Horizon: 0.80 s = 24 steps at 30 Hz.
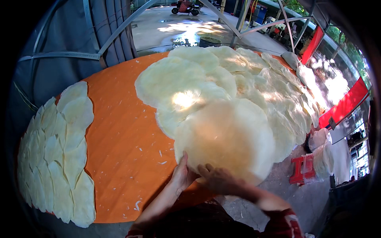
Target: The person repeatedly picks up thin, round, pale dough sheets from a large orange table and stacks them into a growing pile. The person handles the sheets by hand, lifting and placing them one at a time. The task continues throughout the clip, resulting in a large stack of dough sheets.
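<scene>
A large, thin, round pale sheet, which looks like dough or flatbread (220,134), is in front of me, partly blurred, above other such sheets. My left hand (184,172) grips its near left edge, thumb on top. Close beside it, my right hand (215,178) is at the near edge with fingers bent; motion blur hides whether it pinches the sheet. Many overlapping round sheets (175,77) spread over the right part of the orange-covered table (125,142). Another overlapping group of sheets (77,113) lies along the left end.
White scraps dot the orange cover. Metal frame bars (125,28) and a dark curtain (59,32) stand behind the table. At the right are a red plastic stool (302,169) with clear plastic bags (323,157) and red banners (345,104). A dark tub (209,41) stands beyond.
</scene>
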Tool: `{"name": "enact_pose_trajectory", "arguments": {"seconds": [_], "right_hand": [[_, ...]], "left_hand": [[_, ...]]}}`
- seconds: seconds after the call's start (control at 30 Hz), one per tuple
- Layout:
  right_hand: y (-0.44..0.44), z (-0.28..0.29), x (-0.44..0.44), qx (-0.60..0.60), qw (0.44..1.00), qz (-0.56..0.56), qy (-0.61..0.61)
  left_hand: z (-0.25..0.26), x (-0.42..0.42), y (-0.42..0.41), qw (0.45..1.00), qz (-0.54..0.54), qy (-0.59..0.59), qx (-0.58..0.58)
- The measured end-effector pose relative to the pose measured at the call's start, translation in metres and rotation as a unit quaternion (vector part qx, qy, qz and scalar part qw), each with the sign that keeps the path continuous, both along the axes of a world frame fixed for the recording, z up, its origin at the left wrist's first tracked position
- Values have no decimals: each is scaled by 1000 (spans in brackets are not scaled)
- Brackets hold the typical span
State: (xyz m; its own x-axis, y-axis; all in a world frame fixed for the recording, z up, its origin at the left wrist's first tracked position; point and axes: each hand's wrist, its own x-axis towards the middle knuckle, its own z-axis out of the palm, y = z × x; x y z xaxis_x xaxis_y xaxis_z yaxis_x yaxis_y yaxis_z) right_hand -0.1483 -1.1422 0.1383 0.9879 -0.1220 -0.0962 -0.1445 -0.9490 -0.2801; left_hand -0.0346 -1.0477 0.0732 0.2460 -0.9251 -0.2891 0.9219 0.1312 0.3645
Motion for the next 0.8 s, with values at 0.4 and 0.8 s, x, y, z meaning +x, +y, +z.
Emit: {"name": "enact_pose_trajectory", "arguments": {"seconds": [0.4, 0.8], "right_hand": [[-79, 159, 16, -262, 954, -118, -88], [-24, -27, 32, 2, 993, -105, -47]], "left_hand": [[-51, 45, 20, 830, -41, -453, 322], [-34, 45, 5, 987, 31, -159, 18]]}}
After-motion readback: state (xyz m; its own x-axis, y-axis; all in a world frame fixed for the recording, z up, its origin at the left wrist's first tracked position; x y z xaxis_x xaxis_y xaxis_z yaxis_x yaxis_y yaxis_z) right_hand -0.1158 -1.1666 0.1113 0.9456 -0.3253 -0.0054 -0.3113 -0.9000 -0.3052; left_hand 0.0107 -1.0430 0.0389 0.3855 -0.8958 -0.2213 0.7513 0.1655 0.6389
